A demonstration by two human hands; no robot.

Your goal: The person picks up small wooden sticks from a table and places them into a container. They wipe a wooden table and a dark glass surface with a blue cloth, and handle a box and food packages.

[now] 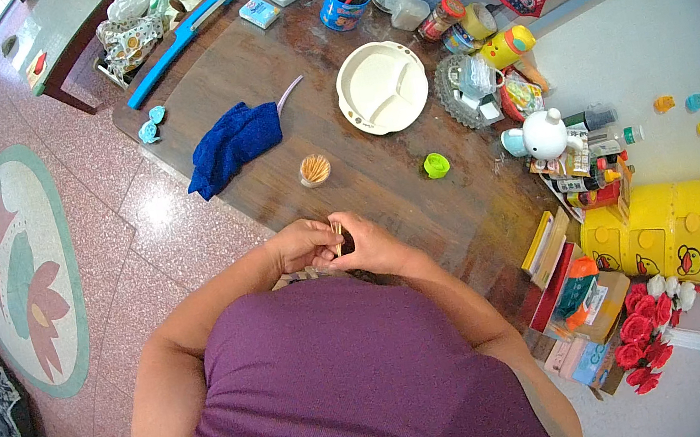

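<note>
Close to my chest, at the table's near edge, both hands meet around a few wooden toothpicks point(339, 238). My left hand point(302, 244) pinches them from the left with its fingertips. My right hand point(376, 242) curves around them, with thumb and forefinger near their two ends. Just beyond my hands stands a small clear container point(309, 182) filled with upright toothpicks. To its right, a bright green plastic cap point(436, 165) sits on the wooden table point(378, 179). The palms and lower fingers are partly hidden.
A cream divided plate point(380, 85) lies farther back. At left are a dark blue cloth point(237, 143) and a light blue clip point(150, 125). Jars, bottles, boxes and a yellow drawer unit point(651, 234) line the right side. A blue plastic strip point(179, 49) follows the far-left edge.
</note>
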